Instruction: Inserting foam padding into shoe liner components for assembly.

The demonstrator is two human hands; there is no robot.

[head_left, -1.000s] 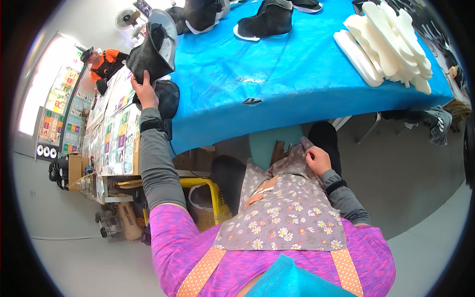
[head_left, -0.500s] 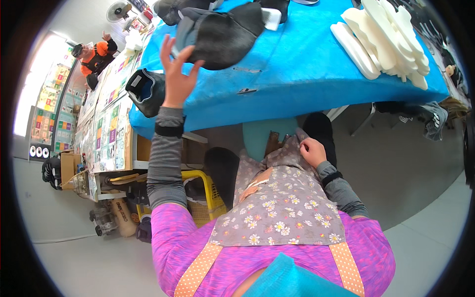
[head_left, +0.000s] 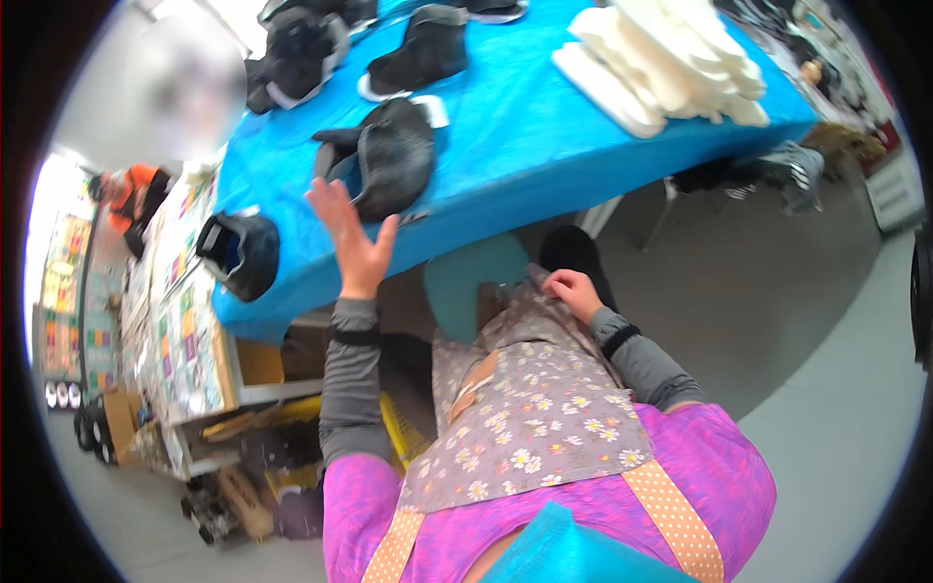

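My left hand [head_left: 355,243] reaches over the near edge of the blue-covered table [head_left: 496,180], fingers spread, holding nothing. Just beyond its fingertips lies a black shoe upper [head_left: 398,160] with a grey-blue lining; whether they touch it I cannot tell. To the left, a second black upper [head_left: 238,255] stands at the table corner, its opening showing a dark blue inside. My right hand [head_left: 575,293] rests low on the flowered apron [head_left: 544,389] over my lap. Its fingers are curled, and anything inside them is hidden.
More black footwear pieces [head_left: 418,56] lie farther back. White foot-shaped forms [head_left: 661,68] are heaped at the back right. A side table [head_left: 185,340] with printed sheets adjoins on the left, a yellow basket [head_left: 398,428] below. A person in orange [head_left: 136,199] is at far left.
The view has swung, showing more of the table. The black upper by my left hand now looks smaller and turned, with its lining facing the hand. My right hand stays on my lap.
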